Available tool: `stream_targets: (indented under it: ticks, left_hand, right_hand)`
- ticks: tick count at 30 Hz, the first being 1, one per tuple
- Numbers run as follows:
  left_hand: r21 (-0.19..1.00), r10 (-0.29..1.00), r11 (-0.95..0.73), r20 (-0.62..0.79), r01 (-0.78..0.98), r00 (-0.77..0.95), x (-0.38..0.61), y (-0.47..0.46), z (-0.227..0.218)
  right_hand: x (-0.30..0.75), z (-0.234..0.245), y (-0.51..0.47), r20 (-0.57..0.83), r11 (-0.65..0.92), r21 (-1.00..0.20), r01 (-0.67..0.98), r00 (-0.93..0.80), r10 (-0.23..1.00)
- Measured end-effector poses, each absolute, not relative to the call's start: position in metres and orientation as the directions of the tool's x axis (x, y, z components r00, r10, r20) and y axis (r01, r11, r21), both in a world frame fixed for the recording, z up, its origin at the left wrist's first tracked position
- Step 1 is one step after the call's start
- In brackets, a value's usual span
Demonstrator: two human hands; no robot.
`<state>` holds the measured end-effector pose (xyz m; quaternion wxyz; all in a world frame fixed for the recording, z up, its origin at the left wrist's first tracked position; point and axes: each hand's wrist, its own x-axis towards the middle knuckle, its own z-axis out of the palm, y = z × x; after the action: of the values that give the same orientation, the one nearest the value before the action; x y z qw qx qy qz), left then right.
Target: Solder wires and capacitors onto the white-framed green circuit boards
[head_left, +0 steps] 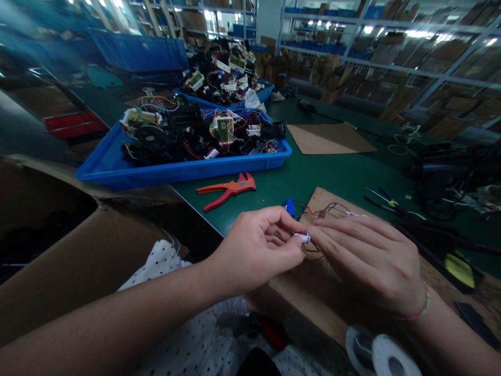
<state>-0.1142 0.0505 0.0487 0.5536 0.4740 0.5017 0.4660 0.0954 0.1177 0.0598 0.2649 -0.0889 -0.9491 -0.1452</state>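
My left hand (266, 245) pinches a small white-and-purple cylinder (303, 237), battery-like in look, between thumb and fingers. From the right, the fingertips of my right hand (368, 256) meet it at its end; those fingers lie long and close together. The thumb of that hand is hidden, and what it grips underneath cannot be made out. Just beyond both hands sits a small blue wrapped block (289, 207). Thin dark and red wires (326, 210) run over the brown board (319, 198) beneath my hands.
Red-and-orange wire strippers (229, 190) lie left of the board. Behind them stands a blue tray (188, 172) heaped with black parts and circuit boards. Pliers (385, 201) rest at the right. Spools (387, 357) sit near the front edge, and a flat brown sheet (331, 139) lies farther back.
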Motion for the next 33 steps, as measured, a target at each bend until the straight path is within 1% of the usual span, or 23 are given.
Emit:
stream_targets:
  ticks: [4, 8, 14, 19, 24, 30, 33]
  left_hand:
    - [0.991, 0.992, 0.109, -0.104, -0.074, 0.07, -0.1159, 0.0494, 0.0488]
    - [0.99, 0.992, 0.09, -0.079, -0.108, 0.097, -0.1172, 0.0487, 0.0486]
    - [0.995, 0.993, 0.101, -0.1, -0.015, 0.062, -0.1134, 0.0491, 0.0469]
    - [0.995, 0.992, 0.096, -0.093, -0.035, 0.081, -0.1144, 0.0489, 0.0463]
    - [0.995, 0.99, 0.082, -0.075, -0.054, 0.116, -0.1172, 0.0482, 0.0482]
    - [0.998, 0.994, 0.061, -0.064, 0.035, 0.088, -0.1161, 0.0486, 0.044]
    - [0.999, 0.994, 0.045, -0.047, 0.021, 0.097, -0.1159, 0.0487, 0.0418]
  right_hand:
    - [0.0959, 0.0605, 0.1184, 0.539, 0.944, 0.218, 0.248, -0.837, 0.095]
    - [0.0954, 0.0612, 0.1188, 0.543, 0.939, 0.233, 0.251, -0.835, 0.088]
    - [0.0945, 0.0605, 0.1187, 0.533, 0.939, 0.228, 0.258, -0.84, 0.101]
    - [0.0935, 0.0606, 0.1188, 0.528, 0.949, 0.177, 0.263, -0.839, 0.134]
    - [0.0926, 0.0622, 0.1186, 0.531, 0.946, 0.181, 0.27, -0.836, 0.138]
    - [0.0918, 0.0625, 0.1174, 0.511, 0.95, 0.171, 0.26, -0.848, 0.14]
    - [0.0914, 0.0629, 0.1171, 0.514, 0.953, 0.161, 0.255, -0.847, 0.14]
